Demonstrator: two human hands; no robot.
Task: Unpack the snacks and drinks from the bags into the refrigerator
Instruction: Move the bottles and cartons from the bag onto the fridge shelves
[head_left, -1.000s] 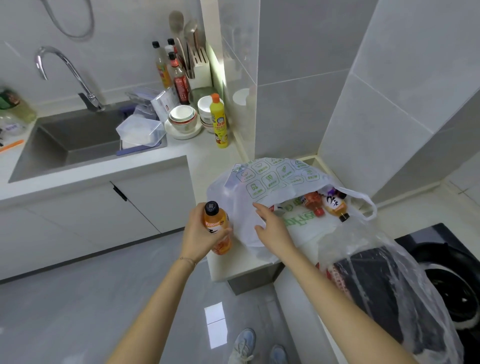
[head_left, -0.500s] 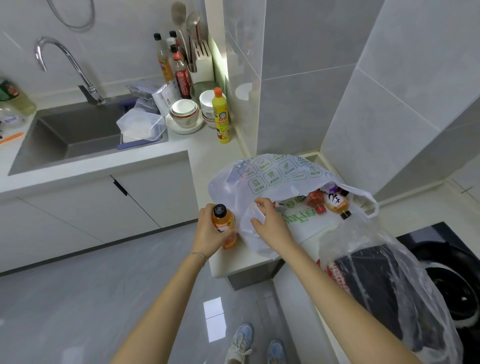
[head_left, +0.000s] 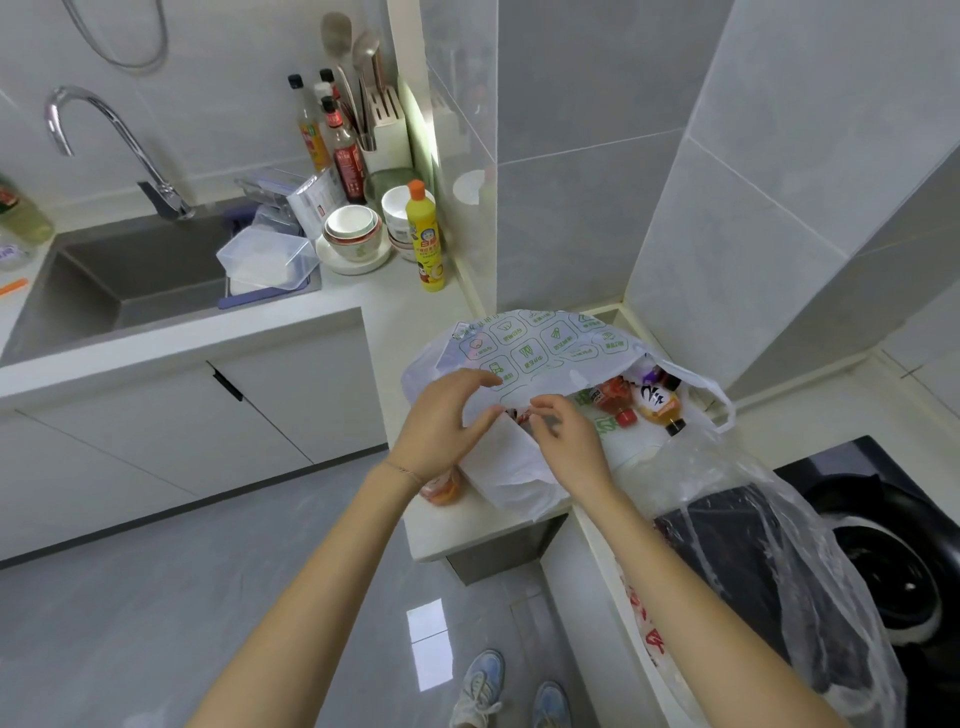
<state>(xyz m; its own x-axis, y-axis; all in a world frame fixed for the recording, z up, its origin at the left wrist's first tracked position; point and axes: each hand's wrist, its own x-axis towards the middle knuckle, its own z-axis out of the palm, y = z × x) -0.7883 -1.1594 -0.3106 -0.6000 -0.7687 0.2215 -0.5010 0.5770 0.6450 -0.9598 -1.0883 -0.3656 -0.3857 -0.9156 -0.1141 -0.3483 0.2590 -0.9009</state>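
A white plastic bag (head_left: 540, 348) with green print lies on the counter corner, its mouth facing right. Inside it show a red-capped bottle (head_left: 612, 397) and an amber bottle with a black cap (head_left: 658, 408). My left hand (head_left: 444, 423) grips the bag's near flap between curled fingers and thumb. My right hand (head_left: 569, 439) pinches the same flap's edge just to the right. An orange drink bottle (head_left: 441, 488) stands on the counter under my left wrist, mostly hidden by it.
A clear plastic bag (head_left: 753, 525) holding a dark item sits to the right, beside a black stove (head_left: 893, 545). Further back stand a yellow bottle (head_left: 425, 239), bowls (head_left: 353, 231), sauce bottles and a sink (head_left: 130, 270). The counter edge (head_left: 483, 538) is close to the orange bottle.
My left hand set the orange bottle down on the counter, let go of it and moved up onto the bag's flap. My right hand stayed at the bag opening.
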